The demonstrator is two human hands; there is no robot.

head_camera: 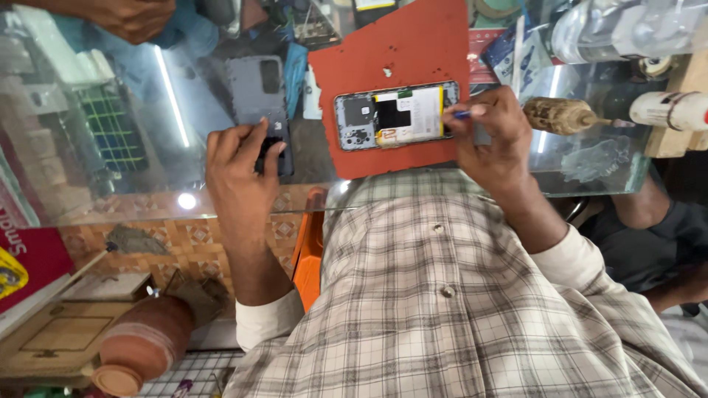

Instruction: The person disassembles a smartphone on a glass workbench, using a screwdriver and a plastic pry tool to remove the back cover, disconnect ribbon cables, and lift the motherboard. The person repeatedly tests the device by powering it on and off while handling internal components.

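An opened phone lies back-up on a red mat on a glass counter, its battery and inner parts exposed. My right hand grips a thin blue-tipped tool whose tip touches the phone's right end. My left hand rests on the lower end of a grey phone back cover lying left of the mat, fingers curled over a small dark part that I cannot make out.
Another person's hand is at the top left. A brown-handled tool and a white bottle lie at the right, a clear bag above them. The counter's front edge runs below my hands. A clay pot sits lower left.
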